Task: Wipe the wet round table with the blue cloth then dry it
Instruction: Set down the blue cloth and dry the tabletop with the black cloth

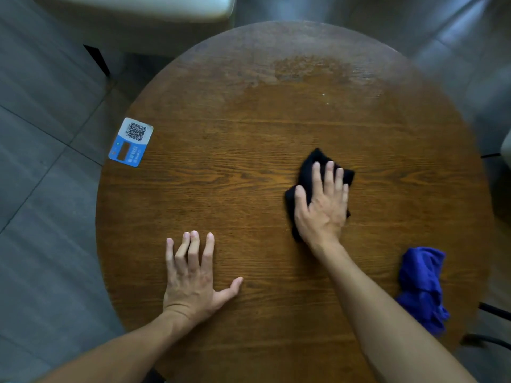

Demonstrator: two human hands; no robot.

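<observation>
The round wooden table (pixel 249 167) fills the view; a dull wet patch (pixel 309 70) shows near its far edge. My right hand (pixel 322 203) lies flat on a black cloth (pixel 312 164) right of the table's middle, pressing it onto the wood. The blue cloth (pixel 421 286) lies crumpled by the near right edge, apart from both hands. My left hand (pixel 190 275) rests flat on the near left part of the table, fingers spread, holding nothing.
A blue and white QR code card (pixel 130 142) sits at the table's left edge. A pale chair seat (pixel 143 6) stands beyond the far left. Grey floor tiles (pixel 41 189) surround the table. Dark chair legs (pixel 495 310) show at the right.
</observation>
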